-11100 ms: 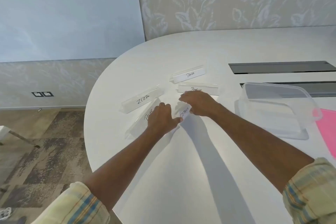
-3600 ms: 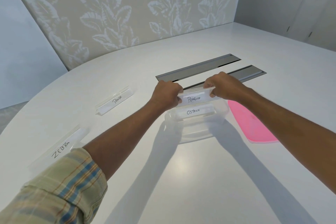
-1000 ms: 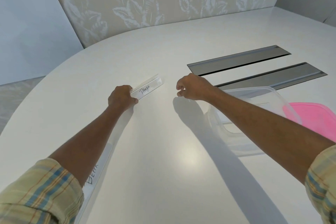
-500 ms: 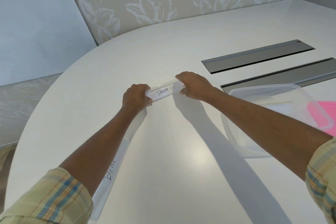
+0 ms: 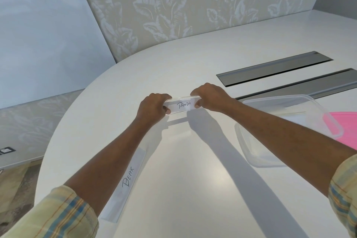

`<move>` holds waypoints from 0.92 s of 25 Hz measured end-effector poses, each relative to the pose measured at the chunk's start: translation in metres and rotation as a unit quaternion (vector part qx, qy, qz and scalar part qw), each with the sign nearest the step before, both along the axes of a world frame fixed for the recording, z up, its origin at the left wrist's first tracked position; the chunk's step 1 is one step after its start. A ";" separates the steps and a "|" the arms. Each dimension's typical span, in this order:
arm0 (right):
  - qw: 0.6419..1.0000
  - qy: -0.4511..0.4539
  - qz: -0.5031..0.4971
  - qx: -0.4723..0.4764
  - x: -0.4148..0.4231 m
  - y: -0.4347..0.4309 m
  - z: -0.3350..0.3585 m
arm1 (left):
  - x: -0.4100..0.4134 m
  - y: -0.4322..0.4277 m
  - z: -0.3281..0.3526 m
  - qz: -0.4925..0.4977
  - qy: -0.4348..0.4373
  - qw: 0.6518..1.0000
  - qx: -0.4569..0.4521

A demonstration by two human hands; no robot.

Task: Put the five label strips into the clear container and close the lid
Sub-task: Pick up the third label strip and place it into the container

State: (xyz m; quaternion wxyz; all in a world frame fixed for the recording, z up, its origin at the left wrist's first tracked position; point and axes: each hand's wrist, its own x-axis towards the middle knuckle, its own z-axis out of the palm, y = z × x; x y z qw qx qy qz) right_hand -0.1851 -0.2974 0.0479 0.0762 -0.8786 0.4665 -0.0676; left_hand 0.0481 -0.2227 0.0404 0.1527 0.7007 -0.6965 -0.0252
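A clear label strip marked PANDA point(image 5: 183, 105) is held just above the white table point(image 5: 183, 189), casting a shadow below it. My left hand point(image 5: 153, 107) grips its left end and my right hand point(image 5: 209, 97) grips its right end. Another strip marked BEAR point(image 5: 126, 181) lies on the table under my left forearm, partly hidden by it. The clear container point(image 5: 320, 114) stands open to the right, behind my right forearm, with strips faintly visible inside. The pink lid point(image 5: 345, 121) lies beyond the container at the right edge.
Two grey recessed cable slots point(image 5: 274, 68) run across the table behind the container. The table's rounded edge curves along the left, with floor below it. A leaf-patterned wall point(image 5: 193, 6) stands behind the table.
Over the last second my right hand came to the PANDA strip's right end, and both hands have raised the strip off the table and turned it level.
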 end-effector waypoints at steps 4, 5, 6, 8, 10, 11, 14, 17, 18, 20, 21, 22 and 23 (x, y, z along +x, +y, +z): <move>1.000 -0.007 -0.001 -0.006 -0.014 0.014 0.032 | -0.010 0.008 0.024 -0.017 -0.010 1.000 -0.020; 1.000 -0.008 -0.004 -0.011 -0.020 0.018 0.041 | -0.014 0.010 0.032 -0.021 -0.012 0.999 -0.025; 1.000 -0.010 -0.008 -0.015 -0.025 0.021 0.049 | -0.019 0.012 0.040 -0.025 -0.015 0.999 -0.029; 0.999 -0.015 -0.016 -0.025 -0.039 0.026 0.064 | -0.029 0.014 0.055 -0.035 -0.023 0.999 -0.033; 0.999 -0.016 -0.022 -0.036 -0.056 0.032 0.079 | -0.044 0.015 0.070 -0.047 -0.029 0.998 -0.038; 0.999 -0.016 -0.026 -0.041 -0.065 0.035 0.086 | -0.053 0.015 0.076 -0.053 -0.031 0.997 -0.040; 0.998 -0.024 -0.041 -0.048 -0.097 0.044 0.103 | -0.081 0.015 0.093 -0.077 -0.039 0.995 -0.043; 0.996 -0.026 -0.064 -0.052 -0.134 0.052 0.115 | -0.113 0.014 0.103 -0.109 -0.042 0.992 -0.047; 0.996 -0.025 -0.072 -0.055 -0.146 0.055 0.117 | -0.125 0.014 0.106 -0.119 -0.039 0.991 -0.045; 0.994 -0.023 -0.087 -0.058 -0.172 0.060 0.119 | -0.149 0.014 0.109 -0.137 -0.038 0.989 -0.037; 0.993 -0.023 -0.096 -0.058 -0.185 0.063 0.119 | -0.161 0.014 0.109 -0.147 -0.041 0.988 -0.032; 0.992 -0.021 -0.106 -0.058 -0.197 0.065 0.118 | -0.173 0.014 0.108 -0.156 -0.045 0.986 -0.027; 0.991 -0.017 -0.116 -0.058 -0.209 0.067 0.117 | -0.185 0.014 0.107 -0.165 -0.048 0.985 -0.022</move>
